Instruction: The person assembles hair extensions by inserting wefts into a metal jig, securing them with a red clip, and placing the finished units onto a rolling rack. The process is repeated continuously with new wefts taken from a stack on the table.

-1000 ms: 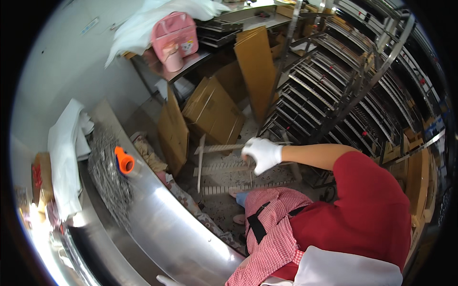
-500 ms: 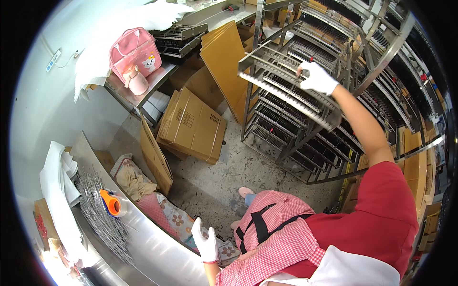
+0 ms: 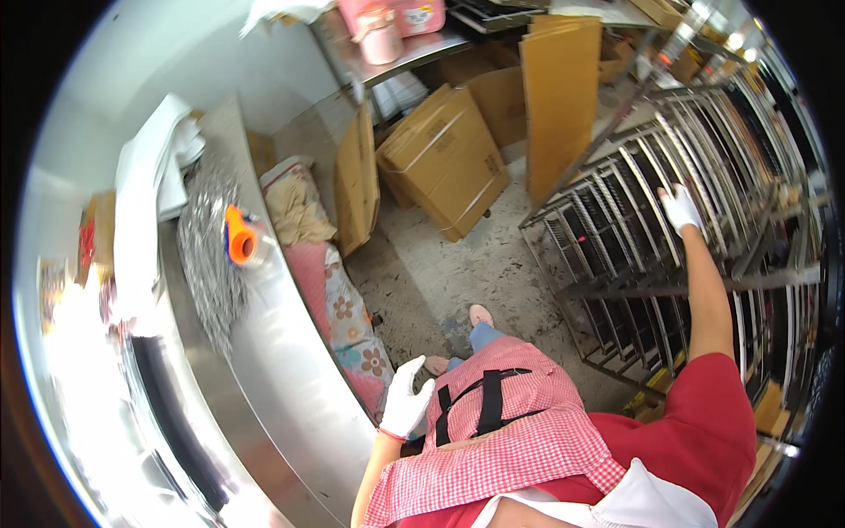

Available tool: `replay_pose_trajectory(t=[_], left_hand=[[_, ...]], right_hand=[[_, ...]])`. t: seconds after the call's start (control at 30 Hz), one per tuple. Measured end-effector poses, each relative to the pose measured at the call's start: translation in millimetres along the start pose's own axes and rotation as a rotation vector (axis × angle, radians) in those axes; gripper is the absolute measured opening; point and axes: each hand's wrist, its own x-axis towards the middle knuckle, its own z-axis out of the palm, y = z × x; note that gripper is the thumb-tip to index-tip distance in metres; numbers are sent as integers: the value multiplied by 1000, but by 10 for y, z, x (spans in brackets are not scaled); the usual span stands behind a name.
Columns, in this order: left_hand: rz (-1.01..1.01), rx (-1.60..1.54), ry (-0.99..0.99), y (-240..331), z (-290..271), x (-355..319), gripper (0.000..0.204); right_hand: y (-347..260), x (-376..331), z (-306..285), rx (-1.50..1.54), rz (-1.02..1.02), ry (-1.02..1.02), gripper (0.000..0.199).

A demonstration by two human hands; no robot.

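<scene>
My left hand (image 3: 407, 401), in a white glove, is raised beside the metal bench edge; its fingers are apart and hold nothing. My right hand (image 3: 682, 211), also gloved in white with at least one bare fingertip, reaches out to a tall metal rack (image 3: 695, 289) on the right. It lies over the long metal trays (image 3: 647, 189) stacked in the rack, thumb and fingers slightly apart. Whether the fingers touch a tray edge is hard to make out.
A metal bench (image 3: 295, 370) on the left bears thin wire-like strands (image 3: 207, 255) and an orange tape dispenser (image 3: 236, 236). Flattened cardboard boxes (image 3: 449, 163) and brown boards (image 3: 561, 106) stand on the floor ahead. A pink cup (image 3: 380, 44) sits on a far table.
The tray frame that my right hand held up in front of the rack is no longer raised; my hand is now at the racked trays. The view has turned left and down.
</scene>
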Motion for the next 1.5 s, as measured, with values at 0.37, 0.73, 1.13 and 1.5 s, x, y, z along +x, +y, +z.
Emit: replay_pose_trajectory(t=[0.37,0.73,1.13,1.5], left_hand=[[-72,-598,145,442,-496,-829,48],[388,-960,860,1979,-1463,-1964,34],[569,-421,1984,1766,-1844,-3854,38],[-561,624,2131,987,-1826,-3489,109]], right_hand=[[-2040,-2017,66,1102,-123,-998,20],[-3964,-5595,-841,934,-1800,-923,24],[-5181,-7971,-2304,732,-1389,-2493,65],[-5207,-8196,-2305,948,-917,-2754,61]])
